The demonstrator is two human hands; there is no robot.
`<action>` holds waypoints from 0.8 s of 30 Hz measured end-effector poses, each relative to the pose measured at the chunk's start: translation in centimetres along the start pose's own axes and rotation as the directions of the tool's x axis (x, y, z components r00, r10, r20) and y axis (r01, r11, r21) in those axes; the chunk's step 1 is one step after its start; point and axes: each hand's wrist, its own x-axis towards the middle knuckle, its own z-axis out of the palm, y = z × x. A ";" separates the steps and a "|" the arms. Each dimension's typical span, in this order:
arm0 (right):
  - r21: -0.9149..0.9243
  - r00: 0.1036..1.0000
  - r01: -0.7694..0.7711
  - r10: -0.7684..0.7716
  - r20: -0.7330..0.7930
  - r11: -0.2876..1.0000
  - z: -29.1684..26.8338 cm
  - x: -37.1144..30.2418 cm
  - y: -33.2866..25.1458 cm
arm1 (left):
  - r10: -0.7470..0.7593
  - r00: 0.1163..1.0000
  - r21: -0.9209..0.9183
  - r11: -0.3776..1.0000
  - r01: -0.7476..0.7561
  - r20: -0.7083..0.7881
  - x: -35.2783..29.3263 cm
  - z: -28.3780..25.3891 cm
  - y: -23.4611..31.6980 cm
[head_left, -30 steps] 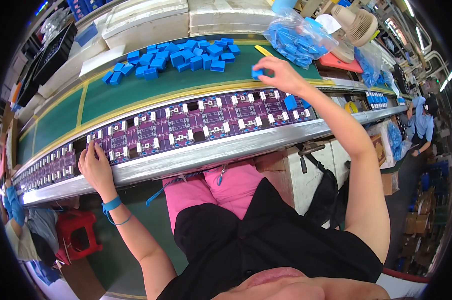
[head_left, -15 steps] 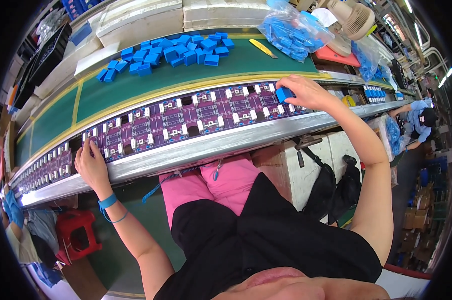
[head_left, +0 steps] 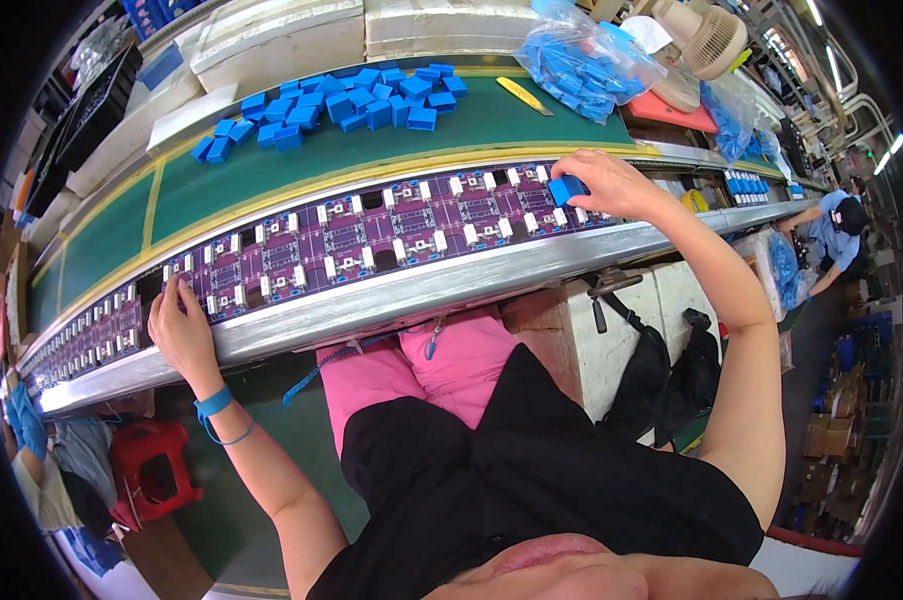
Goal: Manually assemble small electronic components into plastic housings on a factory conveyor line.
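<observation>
A long purple circuit board panel (head_left: 347, 240) with white connectors lies in the metal rail in front of me. At its right end my right hand (head_left: 607, 183) pinches a blue plastic box-shaped piece (head_left: 566, 190) between thumb and fingers, low over the board. Whether the piece touches the board I cannot tell. Far to the left, my left hand (head_left: 182, 325), with a blue strap on its wrist, has its bent fingers on the panel's left end. Beyond the rail, a loose pile of similar blue pieces (head_left: 380, 115) lies on the green work surface (head_left: 262, 185).
More purple boards (head_left: 87, 335) sit in the rail at left. A yellow utility knife (head_left: 524, 96) lies beside the pile. Farther right are a plastic bag of blue pieces (head_left: 582, 75) and a fan (head_left: 707, 40). The metal rail edge (head_left: 392, 290) runs before my lap. Another person (head_left: 837, 235) works at far right.
Both my hands hold nearly the same places, the blue piece still in my right fingers. At far right the other person's arm and body have shifted slightly.
</observation>
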 end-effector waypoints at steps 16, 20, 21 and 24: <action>-0.075 0.993 0.108 -0.110 -0.031 0.991 0.9 0.2 0.4 | 0.002 1.000 0.000 1.000 -0.002 0.003 0.1 0.0 0.0; 0.032 0.994 0.085 -0.083 -0.075 0.996 -0.4 0.9 0.1 | -0.004 1.000 -0.005 1.000 0.004 -0.014 0.0 -0.3 -0.1; 0.033 0.990 0.110 -0.106 -0.096 0.993 -1.0 1.9 0.2 | -0.010 1.000 -0.007 1.000 0.010 -0.008 -0.1 -0.5 -0.1; 0.070 0.974 0.144 -0.129 -0.186 0.987 -1.4 5.5 0.1 | -0.012 1.000 -0.016 1.000 0.012 -0.007 0.0 -0.6 0.2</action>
